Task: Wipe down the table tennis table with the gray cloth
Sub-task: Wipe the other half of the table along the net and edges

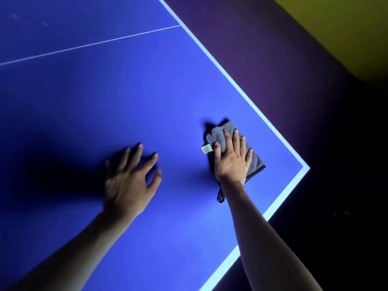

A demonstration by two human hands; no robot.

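The right hand (pixel 232 159) lies flat on the gray cloth (pixel 255 158), fingers straight and slightly spread, pressing it down onto the blue worktop (pixel 126 101) of the table tennis table. A flat palm spreads the pressure over the whole folded pad, which suits wiping better than a pinch would; nothing is curled round the fabric. The cloth is folded into a thick rectangle, so it stays compact under the palm and does not bunch. It sits to the right in the scene, near the corner where the two white edge lines (pixel 237 86) meet, and inside them. A pale label (pixel 206 148) sticks out from its left edge beside the thumb, and a dark hanging loop (pixel 220 196) trails out from under the wrist towards the near side.

The left hand (pixel 131 179) rests on the bare worktop, well apart from the cloth, fingers spread and loosely bent, fingertips touching the surface. It holds nothing; it probably serves as a brace while the person leans over the table. A thin white centre line (pixel 90 45) crosses the far part of the surface, and some faint pale marks (pixel 14 16) show beyond it at far left, which suggests that much of the table is not yet wiped. Past the edge lies a dark floor (pixel 294 59).
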